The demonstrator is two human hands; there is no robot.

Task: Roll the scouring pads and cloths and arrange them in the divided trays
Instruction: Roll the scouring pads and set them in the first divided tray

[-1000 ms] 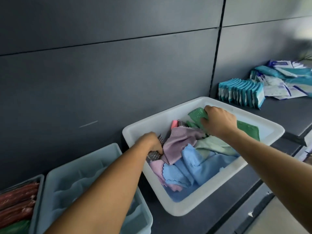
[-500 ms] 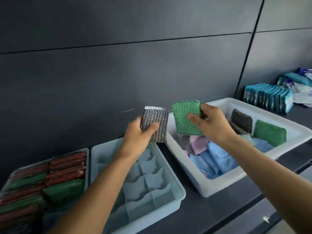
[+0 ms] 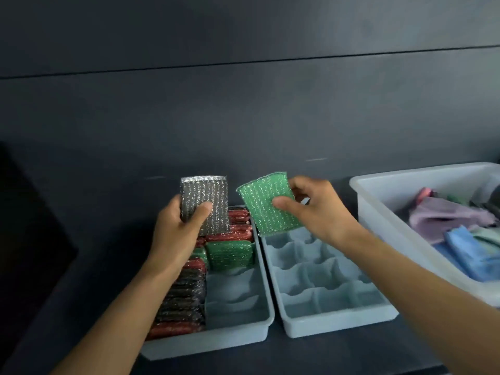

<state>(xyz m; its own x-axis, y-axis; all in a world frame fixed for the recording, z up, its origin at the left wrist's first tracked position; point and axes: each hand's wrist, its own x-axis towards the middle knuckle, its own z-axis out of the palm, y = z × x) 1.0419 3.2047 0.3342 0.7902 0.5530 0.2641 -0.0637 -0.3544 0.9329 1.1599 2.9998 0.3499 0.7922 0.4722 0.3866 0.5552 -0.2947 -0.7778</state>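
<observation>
My left hand grips a flat silver-grey scouring pad, held upright above the left divided tray. My right hand pinches a flat green scouring pad over the far end of the right divided tray. The left tray holds several rolled red, green and dark pads in its left column and far cells; its near right cells hold nothing. The right tray's cells hold nothing.
A white tub at the right holds loose pink, blue and green cloths. Everything stands on a dark shelf against a dark panelled wall.
Both hands lifted one pad each out of the white tub and carried them left, over the divided trays. The view has swung left with them.
</observation>
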